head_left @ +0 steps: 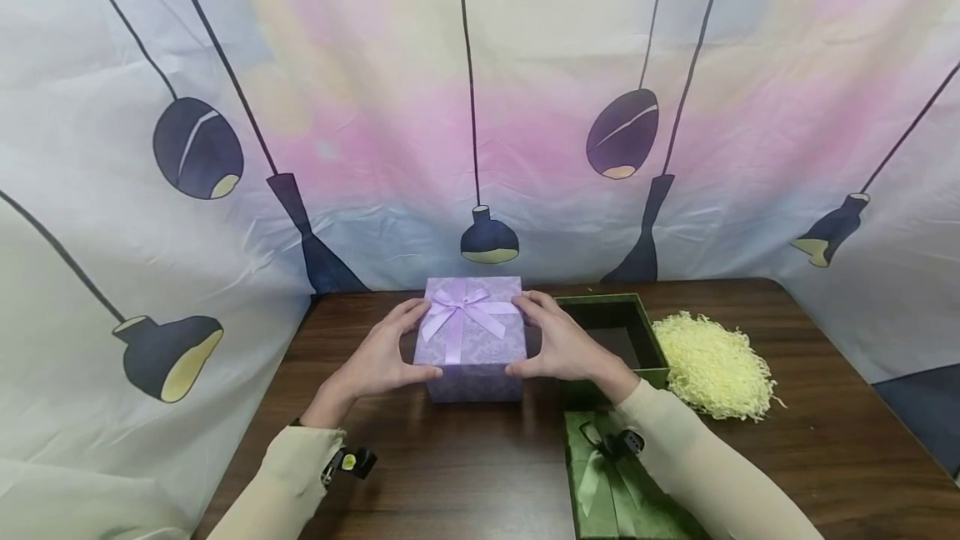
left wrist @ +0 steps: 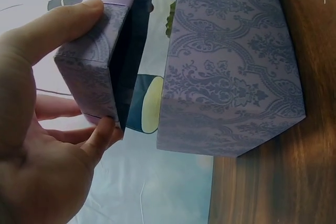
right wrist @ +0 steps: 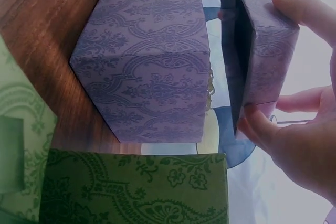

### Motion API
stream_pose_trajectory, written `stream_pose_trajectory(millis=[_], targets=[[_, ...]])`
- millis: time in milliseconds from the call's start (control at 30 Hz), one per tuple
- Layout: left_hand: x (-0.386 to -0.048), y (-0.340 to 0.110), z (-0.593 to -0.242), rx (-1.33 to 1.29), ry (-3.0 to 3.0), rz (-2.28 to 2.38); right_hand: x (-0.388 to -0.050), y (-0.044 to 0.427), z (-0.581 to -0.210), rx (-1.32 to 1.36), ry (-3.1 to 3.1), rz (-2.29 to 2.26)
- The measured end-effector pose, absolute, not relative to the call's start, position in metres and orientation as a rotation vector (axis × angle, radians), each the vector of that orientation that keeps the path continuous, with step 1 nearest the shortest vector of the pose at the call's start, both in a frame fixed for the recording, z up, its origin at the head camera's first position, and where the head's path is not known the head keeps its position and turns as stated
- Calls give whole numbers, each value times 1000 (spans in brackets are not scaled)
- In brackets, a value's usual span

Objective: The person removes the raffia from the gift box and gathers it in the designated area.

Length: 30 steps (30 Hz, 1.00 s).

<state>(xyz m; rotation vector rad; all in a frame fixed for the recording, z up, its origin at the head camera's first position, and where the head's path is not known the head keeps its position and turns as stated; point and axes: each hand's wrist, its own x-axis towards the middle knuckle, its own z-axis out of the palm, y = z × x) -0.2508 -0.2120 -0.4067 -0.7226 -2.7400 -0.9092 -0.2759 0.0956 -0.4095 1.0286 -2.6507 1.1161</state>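
Note:
A purple patterned lid with a ribbon bow (head_left: 480, 338) is held between both hands, above a matching box base (head_left: 476, 386). Both wrist views show a gap separating the lid (left wrist: 89, 51) (right wrist: 270, 51) from the base (left wrist: 226, 66) (right wrist: 152, 61). My left hand (head_left: 381, 354) (left wrist: 47, 129) grips the lid's left side, thumb at the front. On the opposite side, my right hand (head_left: 564, 345) (right wrist: 299, 135) grips it the same way. Some yellow-green filling shows at the base's rim in the wrist views.
Right of the purple box stands an open green box (head_left: 660, 348), with a heap of pale yellow shredded paper (head_left: 712, 367) beside it. A green lid with a ribbon (head_left: 600, 482) lies in front, partly under the right forearm. A printed cloth hangs behind the table (head_left: 450, 473).

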Motion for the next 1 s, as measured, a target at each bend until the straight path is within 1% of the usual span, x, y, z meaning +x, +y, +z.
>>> stream_pose_trajectory(millis=[400,1000], targets=[[-241,-210,-412,-794,-2646,-974,-266,100,-414,1031,-2603,1193],[-222,-210,-410,-772,-2682,-977,-251,102,-411,1050,-2589,1205]])
